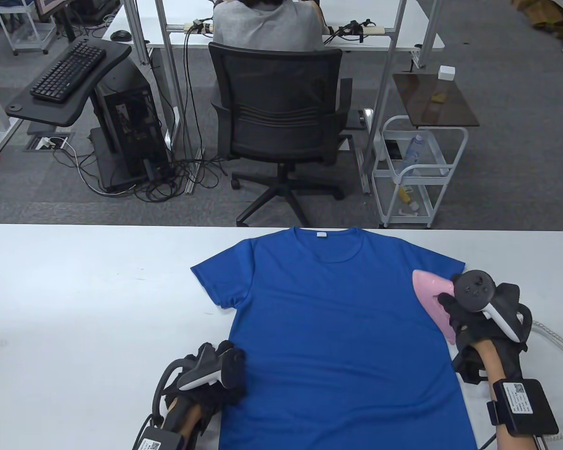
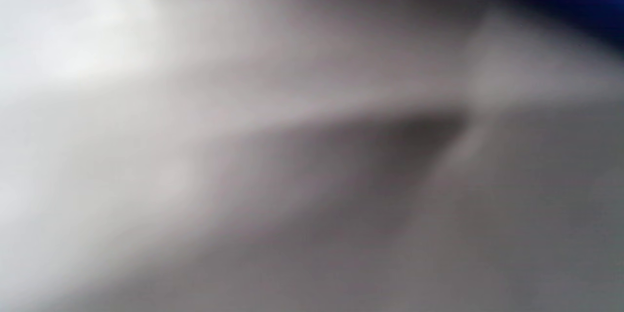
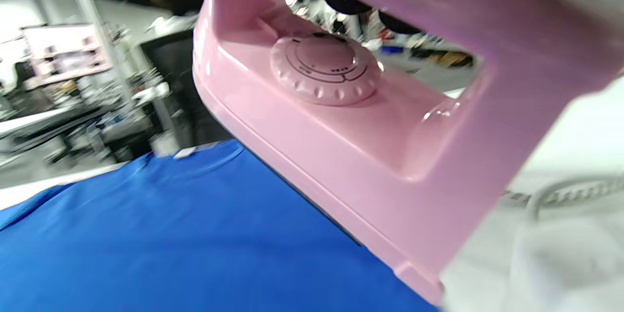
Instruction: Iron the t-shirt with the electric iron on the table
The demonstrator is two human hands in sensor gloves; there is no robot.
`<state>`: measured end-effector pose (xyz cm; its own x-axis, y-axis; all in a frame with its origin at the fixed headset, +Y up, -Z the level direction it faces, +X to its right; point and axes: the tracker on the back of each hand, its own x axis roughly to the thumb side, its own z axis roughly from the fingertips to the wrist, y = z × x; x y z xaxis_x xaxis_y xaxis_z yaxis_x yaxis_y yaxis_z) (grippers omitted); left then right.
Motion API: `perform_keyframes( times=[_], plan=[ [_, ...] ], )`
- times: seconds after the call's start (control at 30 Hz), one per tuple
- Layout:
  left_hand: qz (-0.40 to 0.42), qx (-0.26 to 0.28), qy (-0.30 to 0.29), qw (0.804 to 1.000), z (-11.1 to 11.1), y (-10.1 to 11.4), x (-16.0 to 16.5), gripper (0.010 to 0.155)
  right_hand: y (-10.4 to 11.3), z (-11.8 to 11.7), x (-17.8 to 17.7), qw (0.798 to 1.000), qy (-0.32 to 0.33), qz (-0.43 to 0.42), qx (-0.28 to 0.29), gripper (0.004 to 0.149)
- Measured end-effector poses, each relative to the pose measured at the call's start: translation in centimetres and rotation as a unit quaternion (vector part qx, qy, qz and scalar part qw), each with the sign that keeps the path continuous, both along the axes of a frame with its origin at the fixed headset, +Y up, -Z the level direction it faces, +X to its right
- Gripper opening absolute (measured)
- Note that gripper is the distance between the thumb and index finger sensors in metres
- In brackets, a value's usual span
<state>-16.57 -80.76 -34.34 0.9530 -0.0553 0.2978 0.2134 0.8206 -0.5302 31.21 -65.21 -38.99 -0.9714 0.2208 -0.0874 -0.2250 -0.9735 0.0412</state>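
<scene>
Across the lower middle of the table view, the blue t-shirt [image 1: 342,328] lay spread flat and face up on the white table [image 1: 75,290], collar toward the top of the frame, sleeves fanned out to either side, and that spread looked made for ironing. Over at the right of the frame, the right hand [image 1: 474,314] was wrapped round the handle of the pink iron [image 1: 431,295], and the right wrist view confirmed it: dark gloved fingers [image 3: 336,2] curled through the handle opening above the round dial [image 3: 324,68]. The iron sat at the shirt's right sleeve and shoulder edge, nose pointing toward the upper left of the frame; whether the soleplate was pressed down or hanging just above the cloth, I couldn't tell, though the wrist view hinted at a tilt. A pale cord [image 1: 553,335] trailed off toward the right edge of the frame, kept clear of the fabric.

Down at the lower left, the left hand [image 1: 216,375] rested at the shirt's side edge near the hem, likely to pin the cloth against the iron's pull. Its fingers were hidden under the tracker, so its grip was anyone's guess, and the left wrist view was pure blur.
</scene>
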Motion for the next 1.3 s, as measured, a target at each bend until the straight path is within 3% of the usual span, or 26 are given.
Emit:
perform_keyframes(
  times=[0.1,0.17,0.3,0.4,0.73,1.07,1.3],
  plan=[
    [0.04,0.009,0.023,0.999,0.0,0.0,-0.1,0.081,-1.3,1.3,-1.8,0.996,0.079,0.02,-0.037,0.064],
    [0.03,0.007,0.018,0.999,-0.1,0.1,-0.1,0.081,-2.5,2.1,-2.8,0.987,0.121,0.075,-0.07,0.064],
    [0.033,0.004,0.023,0.999,0.0,0.0,0.0,0.081,-5.2,3.2,-3.9,0.973,0.149,0.128,-0.119,0.063],
    [0.029,0.001,0.022,0.999,0.0,0.1,0.0,0.081,-6.7,3.5,-3.8,0.975,0.151,0.113,-0.117,0.064],
    [0.036,0.001,0.026,0.999,0.0,0.0,-0.1,0.08,-7.1,5.5,-3.3,0.977,0.17,0.057,-0.112,0.064],
    [0.041,0.002,0.026,0.999,0.1,-0.1,-0.1,0.08,-7.0,9.9,-3.9,0.961,0.247,0.012,-0.123,0.063],
    [0.048,0.003,0.027,0.998,0.1,-0.2,-0.2,0.081,-6.9,11.3,-4.4,0.952,0.277,0.002,-0.129,0.063]
  ],
)
